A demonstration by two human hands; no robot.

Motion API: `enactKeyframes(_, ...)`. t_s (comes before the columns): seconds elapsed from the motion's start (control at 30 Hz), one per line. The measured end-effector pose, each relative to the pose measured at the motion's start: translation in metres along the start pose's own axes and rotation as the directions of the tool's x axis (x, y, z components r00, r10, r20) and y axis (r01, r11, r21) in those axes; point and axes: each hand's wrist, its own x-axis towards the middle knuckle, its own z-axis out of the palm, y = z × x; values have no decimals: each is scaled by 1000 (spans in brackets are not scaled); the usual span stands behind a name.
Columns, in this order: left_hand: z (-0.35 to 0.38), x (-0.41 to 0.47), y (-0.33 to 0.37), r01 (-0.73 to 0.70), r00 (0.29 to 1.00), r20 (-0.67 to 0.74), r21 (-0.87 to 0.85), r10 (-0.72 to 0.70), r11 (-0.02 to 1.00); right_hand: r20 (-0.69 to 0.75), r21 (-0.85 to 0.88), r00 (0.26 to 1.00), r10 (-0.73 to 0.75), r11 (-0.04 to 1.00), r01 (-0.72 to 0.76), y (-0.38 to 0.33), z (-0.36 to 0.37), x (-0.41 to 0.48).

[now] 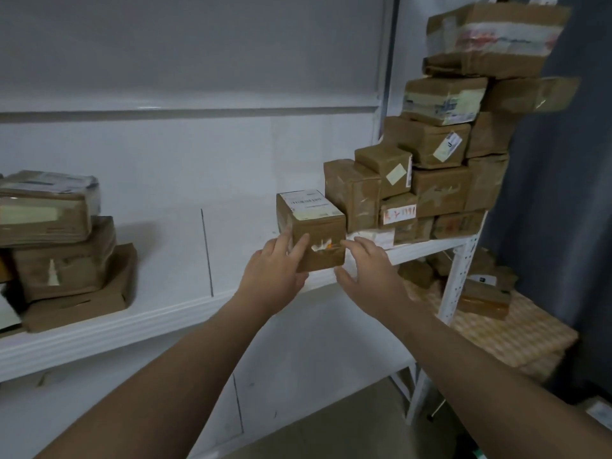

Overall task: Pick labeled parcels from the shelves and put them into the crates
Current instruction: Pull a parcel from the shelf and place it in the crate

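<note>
The left hand (275,271) lays straight fingers (299,245) on the front of a small brown box (314,223) with a white label on top. The right hand (367,270) is spread wide, its fingertips (347,244) just beside the box's right edge. Behind those fingertips, a big pile of boxes (440,180) sits on the white shelf (159,316).

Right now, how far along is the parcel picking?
Done: cannot judge, no crate is in view. In hand: the left hand touches the front of a labeled parcel on the shelf, the right hand open beside it. Left: the right stack and left pile.
</note>
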Motion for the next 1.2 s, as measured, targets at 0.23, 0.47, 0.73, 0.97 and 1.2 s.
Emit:
enactKeyframes(0.23,40,92,-18,44,993,118,-115,-31,992,-25,239,998,50,970,-42,25,45,59)
enactKeyframes(0.47,49,79,-30,60,998,33,-318,-52,946,-161,622,973,165,783,-30,14,73,59)
enactKeyframes(0.73,34,13,-79,-86,984,-175,-243,44,966,-22,800,975,220,590,-115,-39,74,59)
enactKeyframes(0.97,22,-26,-108,-184,933,-343,-185,112,965,269,936,962,56,221,-275,-74,81,63)
enactKeyframes(1.2,6,-33,-116,-161,946,-315,-655,-73,738,192,938,981,29,290,-192,-78,78,64)
